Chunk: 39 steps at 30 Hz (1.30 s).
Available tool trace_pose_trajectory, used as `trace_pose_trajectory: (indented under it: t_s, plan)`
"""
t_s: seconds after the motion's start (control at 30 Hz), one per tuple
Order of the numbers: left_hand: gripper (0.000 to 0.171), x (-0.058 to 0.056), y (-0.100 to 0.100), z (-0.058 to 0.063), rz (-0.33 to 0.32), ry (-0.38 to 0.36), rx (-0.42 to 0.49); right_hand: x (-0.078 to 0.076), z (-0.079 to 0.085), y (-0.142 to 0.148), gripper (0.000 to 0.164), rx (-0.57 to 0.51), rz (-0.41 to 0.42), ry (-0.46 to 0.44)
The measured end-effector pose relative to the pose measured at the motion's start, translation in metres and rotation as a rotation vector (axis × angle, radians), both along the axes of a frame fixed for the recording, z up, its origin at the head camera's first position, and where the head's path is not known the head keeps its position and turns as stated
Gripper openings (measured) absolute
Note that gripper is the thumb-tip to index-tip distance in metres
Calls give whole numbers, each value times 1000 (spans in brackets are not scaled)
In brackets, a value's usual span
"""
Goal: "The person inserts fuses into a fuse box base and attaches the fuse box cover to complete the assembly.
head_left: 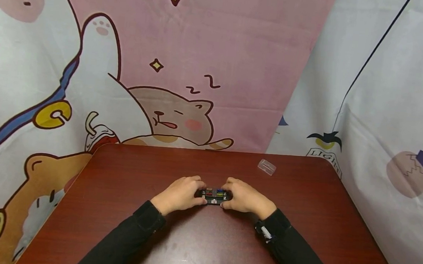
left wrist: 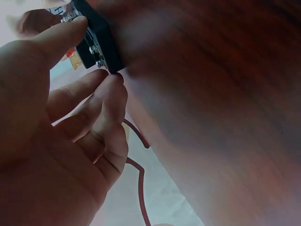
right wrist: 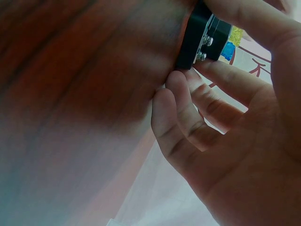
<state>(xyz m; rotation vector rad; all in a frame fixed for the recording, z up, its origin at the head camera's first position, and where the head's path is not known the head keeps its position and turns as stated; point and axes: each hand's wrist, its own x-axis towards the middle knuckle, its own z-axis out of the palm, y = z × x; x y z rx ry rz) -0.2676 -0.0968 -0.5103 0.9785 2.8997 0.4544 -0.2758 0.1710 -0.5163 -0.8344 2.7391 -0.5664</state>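
Note:
A small black fuse block (head_left: 214, 201) with coloured blade fuses lies low over the table, between both hands in the head view. My left hand (head_left: 183, 193) grips its left end, the thumb along the near side and the fingers behind. The right hand (head_left: 246, 197) holds the opposite end in the same way. In the left wrist view, metal screws show on the end of the fuse block (left wrist: 109, 44), beside red and yellowish fuses. Blue and yellow fuses show past the fuse block (right wrist: 190, 40) in the right wrist view. Fingertips hide both its ends.
A clear plastic cover (head_left: 266, 167) lies near the far edge of the reddish-brown table (head_left: 208, 249), right of the hands. Behind the table hangs a printed cloth (head_left: 240, 67) with cartoon animals.

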Motion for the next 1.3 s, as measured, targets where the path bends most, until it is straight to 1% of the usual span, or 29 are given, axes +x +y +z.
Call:
trace_pose_trajectory:
  t_s: [0.17,0.4,0.7,0.8,0.87,1.13,1.3]
  plan:
    - [43,0,0,-3,20,-25,-11,1,0,0,45,-5,-2,-8]
    - [43,1,4,2,53,-92,-5,0,0,-1,45,-5,-2,4]
    - [45,2,8,2,110,-150,9,-1,-1,-1,46,-2,-15,-12]
    - [45,3,9,2,123,-157,16,0,0,-1,46,-4,-14,-20]
    - [45,4,10,1,129,-155,3,0,0,0,46,-10,-10,-23]
    - [46,5,11,3,127,-144,-21,0,1,3,45,-12,14,-27]
    - [46,5,12,3,133,-148,-24,0,1,4,45,-9,8,-27]
